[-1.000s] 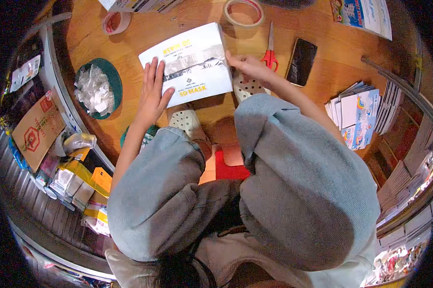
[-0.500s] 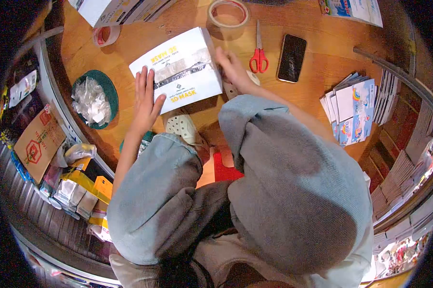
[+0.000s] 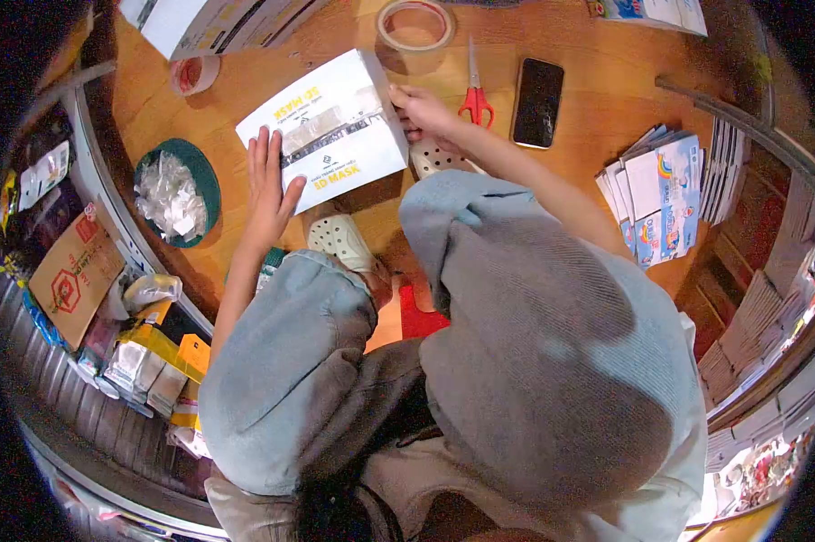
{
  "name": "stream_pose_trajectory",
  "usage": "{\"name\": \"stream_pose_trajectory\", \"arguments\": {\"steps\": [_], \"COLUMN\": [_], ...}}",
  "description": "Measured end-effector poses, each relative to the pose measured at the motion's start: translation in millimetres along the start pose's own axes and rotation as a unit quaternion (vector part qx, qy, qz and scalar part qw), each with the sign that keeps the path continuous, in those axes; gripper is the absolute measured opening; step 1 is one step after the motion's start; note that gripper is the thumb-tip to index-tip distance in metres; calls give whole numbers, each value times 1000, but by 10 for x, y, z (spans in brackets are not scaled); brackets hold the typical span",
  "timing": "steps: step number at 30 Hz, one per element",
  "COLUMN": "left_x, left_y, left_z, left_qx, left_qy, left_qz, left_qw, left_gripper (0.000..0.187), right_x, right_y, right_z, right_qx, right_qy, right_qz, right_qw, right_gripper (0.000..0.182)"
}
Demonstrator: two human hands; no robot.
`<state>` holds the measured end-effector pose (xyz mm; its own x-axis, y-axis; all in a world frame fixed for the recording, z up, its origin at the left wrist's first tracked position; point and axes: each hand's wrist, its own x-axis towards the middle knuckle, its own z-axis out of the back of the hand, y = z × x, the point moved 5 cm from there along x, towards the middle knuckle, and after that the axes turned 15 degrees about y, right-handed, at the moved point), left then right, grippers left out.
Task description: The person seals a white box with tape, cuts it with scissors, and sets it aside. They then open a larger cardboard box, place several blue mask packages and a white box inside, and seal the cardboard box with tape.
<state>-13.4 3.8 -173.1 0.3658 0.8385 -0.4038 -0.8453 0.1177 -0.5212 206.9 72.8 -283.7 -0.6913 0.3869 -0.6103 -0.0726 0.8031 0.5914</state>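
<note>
A white cardboard box printed "5D MASK" lies on the wooden floor, a strip of tape running across its top. My left hand rests on the box's left edge, fingers stretched and spread with the thumb apart. At the right end, by the end of the tape strip, my right hand is closed with curled fingers against the box. What lies under those fingertips is partly hidden. Red-handled scissors lie just right of my right hand, and a tape roll lies beyond the box.
A phone and stacked printed packets lie to the right. At left are a smaller tape roll and a green basket of crumpled clear plastic. A larger printed box stands at the back. Metal shelving flanks the left side.
The view has shifted slightly. My right hand's fingers have curled in at the box's right end, where they were straighter before. My left hand stays on the left edge.
</note>
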Motion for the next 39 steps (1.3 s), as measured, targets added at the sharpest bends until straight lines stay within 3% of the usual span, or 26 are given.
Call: {"name": "stream_pose_trajectory", "arguments": {"steps": [3, 6, 9, 13, 19, 22, 25, 27, 29, 31, 32, 33, 34, 37, 39], "left_x": [4, -3, 4, 0, -7, -6, -11, -15, -97, -220, -296, -271, -309, -492, -660], "left_y": [7, 1, 2, -17, -8, -10, -19, 12, -16, -68, 155, 334, 247, -60, -202], "left_z": [-16, -20, -14, -10, -14, -11, 3, -14, 26, 75, -143, -361, -438, -337, -169], "left_qx": [-4, -5, -6, -10, -3, -16, -14, -4, -48, -96, -44, -365, -502, -538, -509], "left_qy": [0, 0, -1, -3, -12, -11, -16, -20, -82, -223, -221, -89, 10, -59, -84], "left_qz": [0, 5, 7, 3, 0, 4, -7, 1, 45, 78, 129, 99, 149, 62, 15], "left_qw": [1000, 1000, 1000, 1000, 1000, 1000, 1000, 1000, 994, 967, 966, 922, 852, 838, 857], "left_gripper": [66, 66, 66, 66, 67, 67, 68, 74, 81, 86, 82, 74, 67, 69, 74], "right_x": [-76, -94, -85, 22, -232, -91, 45, 153, -223, -330, -471, -625, -744, -942, -1040], "right_y": [-3, 141, 218, 67, 420, 281, 40, -219, 67, 183, 231, 288, 314, 517, 698], "right_z": [-10, -73, -17, 47, -94, 17, 365, 500, 201, 65, -113, -302, -411, -665, -843], "right_qx": [111, -111, -128, 11, -23, -102, -237, -286, -96, -168, -137, -109, -99, -101, -109], "right_qy": [13, -17, 1, -13, -46, -27, -51, -59, -117, 15, 49, 80, 101, 142, 163], "right_qz": [-19, 23, 2, -51, -22, -22, -92, -31, 95, 166, 122, 77, 55, 66, 81], "right_qw": [994, 993, 992, 999, 998, 994, 966, 956, 984, 972, 982, 988, 988, 983, 977], "right_gripper": [56, 66, 68, 58, 58, 65, 65, 62, 59, 60, 60, 59, 59, 60, 61]}}
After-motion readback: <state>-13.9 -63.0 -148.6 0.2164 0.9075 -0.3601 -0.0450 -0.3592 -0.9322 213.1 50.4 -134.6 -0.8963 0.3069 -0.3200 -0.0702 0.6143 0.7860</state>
